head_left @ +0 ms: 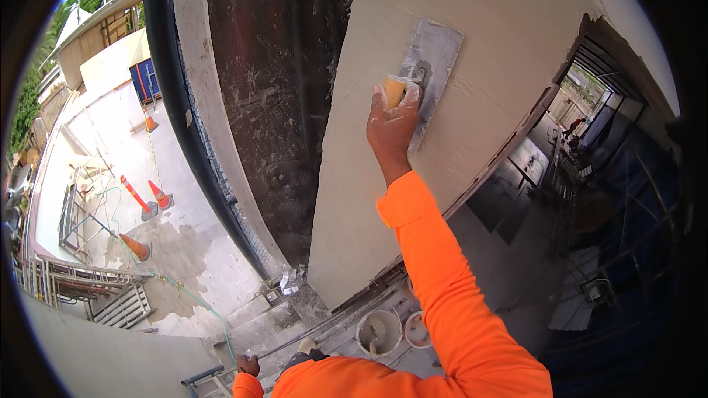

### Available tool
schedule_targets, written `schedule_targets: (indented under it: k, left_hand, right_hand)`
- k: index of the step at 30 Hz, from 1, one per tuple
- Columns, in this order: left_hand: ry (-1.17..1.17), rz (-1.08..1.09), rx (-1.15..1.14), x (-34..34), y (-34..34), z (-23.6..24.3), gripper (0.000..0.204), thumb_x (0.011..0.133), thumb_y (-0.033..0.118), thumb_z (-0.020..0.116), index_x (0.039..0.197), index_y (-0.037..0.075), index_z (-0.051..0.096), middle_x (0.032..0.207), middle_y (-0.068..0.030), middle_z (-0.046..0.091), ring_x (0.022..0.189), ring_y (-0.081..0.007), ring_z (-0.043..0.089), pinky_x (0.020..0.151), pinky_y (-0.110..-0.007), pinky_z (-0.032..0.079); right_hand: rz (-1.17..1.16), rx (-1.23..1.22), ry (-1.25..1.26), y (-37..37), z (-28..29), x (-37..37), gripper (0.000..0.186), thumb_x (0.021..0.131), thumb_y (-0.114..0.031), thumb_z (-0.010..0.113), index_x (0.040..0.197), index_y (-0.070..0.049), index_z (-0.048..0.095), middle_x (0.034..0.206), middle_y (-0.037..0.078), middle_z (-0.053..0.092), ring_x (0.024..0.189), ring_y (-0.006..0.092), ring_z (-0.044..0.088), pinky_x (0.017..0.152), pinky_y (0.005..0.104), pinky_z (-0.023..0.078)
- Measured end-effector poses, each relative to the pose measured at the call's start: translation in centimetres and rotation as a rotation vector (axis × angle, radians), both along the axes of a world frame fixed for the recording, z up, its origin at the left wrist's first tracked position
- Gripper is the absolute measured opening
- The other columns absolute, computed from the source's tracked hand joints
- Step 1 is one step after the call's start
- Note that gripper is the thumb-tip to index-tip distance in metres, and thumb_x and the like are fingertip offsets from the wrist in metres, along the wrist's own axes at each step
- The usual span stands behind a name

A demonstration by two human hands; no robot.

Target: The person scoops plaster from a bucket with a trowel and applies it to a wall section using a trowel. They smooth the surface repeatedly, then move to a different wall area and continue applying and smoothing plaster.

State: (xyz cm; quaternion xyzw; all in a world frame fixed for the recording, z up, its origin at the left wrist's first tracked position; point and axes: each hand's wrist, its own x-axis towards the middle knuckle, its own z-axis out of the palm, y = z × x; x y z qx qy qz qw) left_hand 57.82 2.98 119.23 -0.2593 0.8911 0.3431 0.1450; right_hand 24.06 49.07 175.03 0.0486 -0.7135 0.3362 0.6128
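My right hand (393, 119), in an orange sleeve, is closed round the yellowish handle of a plastering trowel (439, 51). The trowel's long rectangular blade lies tilted against a smooth, light grey-beige plastered wall (376, 199). Some whitish plaster sticks to the fingers and near the handle. Low in the picture, my left hand (248, 364) is closed beside a metal tube frame (203, 376); what it grips, if anything, is too small to make out. Below the wall's lower edge stand a bucket (380, 332) with grey mix and a tool in it, and a smaller bucket (418, 330).
A dark, stained panel (280, 88) and a black vertical pipe (184, 103) border the wall on the left. Far below are orange cones (135, 247), stacked metal frames (122, 308) and a green rope (199, 301). An opening with a dim interior (516, 199) lies to the right.
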Motion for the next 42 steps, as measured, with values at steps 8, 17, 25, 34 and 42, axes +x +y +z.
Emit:
schedule_targets:
  k: [8, 17, 25, 34, 42]
  left_hand:
    - [-0.020, -0.064, -0.006, -0.2, 3.4, 1.3, 0.047, 0.082, 0.031, 0.078, 0.109, 0.000, 0.057, 0.103, -0.0307, 0.067, 0.101, -0.0471, 0.066, 0.090, -0.049, 0.052]
    - [-0.043, -0.074, 0.056, 1.6, 5.5, 1.2, 0.045, 0.085, 0.030, 0.074, 0.111, -0.001, 0.055, 0.107, -0.0327, 0.068, 0.104, -0.0488, 0.066, 0.092, -0.050, 0.051]
    - [-0.176, -0.003, 0.026, 3.6, 4.3, 1.5, 0.048, 0.083, 0.027, 0.078, 0.113, -0.002, 0.055, 0.107, -0.0317, 0.068, 0.105, -0.0494, 0.066, 0.092, -0.051, 0.051]
    - [-0.022, 0.247, 0.161, 5.9, 1.0, -1.2, 0.043, 0.084, 0.023, 0.075, 0.113, -0.001, 0.052, 0.102, -0.0302, 0.066, 0.094, -0.0444, 0.067, 0.086, -0.052, 0.054]
    - [-0.320, 0.463, 0.140, 10.3, -2.9, -1.1, 0.052, 0.082, 0.022, 0.072, 0.120, -0.006, 0.049, 0.109, -0.0331, 0.064, 0.090, -0.0436, 0.069, 0.070, -0.051, 0.058]
  right_hand:
    - [0.135, -0.133, -0.078, 3.9, -3.1, 11.0, 0.025, 0.097, -0.006, 0.067, 0.110, 0.001, 0.048, 0.095, 0.011, 0.056, 0.080, 0.0182, 0.056, 0.074, 0.0325, 0.048]
    - [0.202, -0.396, -0.022, 5.1, -4.8, 22.2, 0.022, 0.100, -0.006, 0.063, 0.111, -0.003, 0.044, 0.090, 0.008, 0.059, 0.071, 0.0119, 0.058, 0.067, 0.0267, 0.051]
    - [0.222, -0.078, -0.046, 0.3, -6.2, 17.6, 0.029, 0.096, -0.007, 0.069, 0.113, 0.000, 0.047, 0.093, 0.011, 0.059, 0.080, 0.0179, 0.060, 0.074, 0.0318, 0.051]
    - [0.104, 0.021, -0.334, -5.3, -3.2, -5.2, 0.038, 0.090, -0.019, 0.076, 0.111, 0.003, 0.054, 0.096, 0.027, 0.068, 0.090, 0.0435, 0.070, 0.081, 0.0448, 0.054]
    - [0.019, -0.016, -0.400, -5.2, 1.0, -12.5, 0.052, 0.092, -0.020, 0.072, 0.128, 0.007, 0.048, 0.104, 0.035, 0.068, 0.099, 0.0511, 0.068, 0.087, 0.0535, 0.055]
